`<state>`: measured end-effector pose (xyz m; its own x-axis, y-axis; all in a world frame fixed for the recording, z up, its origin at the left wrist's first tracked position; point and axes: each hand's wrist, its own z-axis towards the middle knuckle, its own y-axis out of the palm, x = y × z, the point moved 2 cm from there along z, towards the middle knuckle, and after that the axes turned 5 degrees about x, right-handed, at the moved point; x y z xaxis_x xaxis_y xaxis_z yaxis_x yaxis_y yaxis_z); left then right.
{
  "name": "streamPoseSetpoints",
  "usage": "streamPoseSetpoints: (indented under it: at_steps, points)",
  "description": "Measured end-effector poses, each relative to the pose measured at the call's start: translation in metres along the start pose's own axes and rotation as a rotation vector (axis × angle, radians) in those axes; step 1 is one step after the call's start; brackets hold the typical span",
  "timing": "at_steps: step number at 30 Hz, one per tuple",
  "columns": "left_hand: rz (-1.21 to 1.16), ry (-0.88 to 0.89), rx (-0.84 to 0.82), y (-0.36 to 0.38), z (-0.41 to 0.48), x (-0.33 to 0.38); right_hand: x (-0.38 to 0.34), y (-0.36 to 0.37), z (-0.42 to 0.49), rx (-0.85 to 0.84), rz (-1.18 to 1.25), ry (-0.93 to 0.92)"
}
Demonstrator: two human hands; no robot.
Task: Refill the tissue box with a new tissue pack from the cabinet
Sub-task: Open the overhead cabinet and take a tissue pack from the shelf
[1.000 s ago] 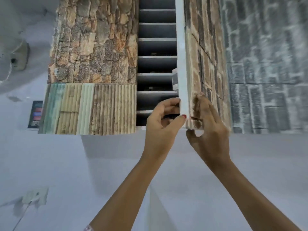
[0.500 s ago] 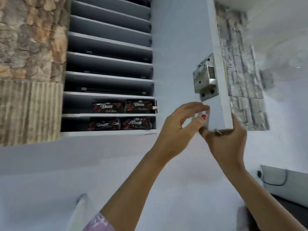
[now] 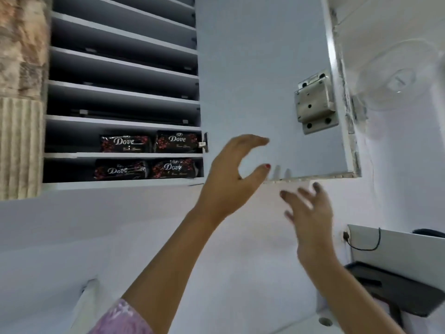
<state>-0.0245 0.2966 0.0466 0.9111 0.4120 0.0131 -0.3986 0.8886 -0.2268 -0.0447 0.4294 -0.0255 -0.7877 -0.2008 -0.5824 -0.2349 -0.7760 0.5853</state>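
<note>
Two bare forearms; the left hand (image 3: 232, 175) has a red-painted thumbnail (image 3: 267, 166), and a pink floral-patterned sleeve (image 3: 121, 319) covers the left upper arm.

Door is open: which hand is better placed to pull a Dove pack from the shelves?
Left. The left hand is open, nearer the Dove packs; the right hand hangs lower, under the open door.

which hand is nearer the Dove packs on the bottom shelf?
Left. The left hand is open just right of the Dove packs; the right hand is farther right, below the door.
</note>
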Motion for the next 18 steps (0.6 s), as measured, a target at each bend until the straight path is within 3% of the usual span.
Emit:
streamPoseSetpoints:
  at_steps: [2, 4, 11, 18]
  points:
    - [0.09, -0.002, 0.07, -0.027, -0.002, -0.011, 0.022, 0.014, -0.03, -0.106, -0.101, 0.123]
    - [0.2, -0.023, 0.102, -0.058, -0.006, -0.024, 0.03, 0.038, -0.056, -0.234, -0.196, 0.102]
    - [0.438, -0.176, 0.257, -0.168, -0.042, -0.086, 0.029, 0.153, -0.066, -0.483, -0.275, -0.24]
    - [0.584, -0.269, 0.282, -0.215, -0.065, -0.151, 0.091, 0.26, -0.021, -0.579, -0.512, -0.371]
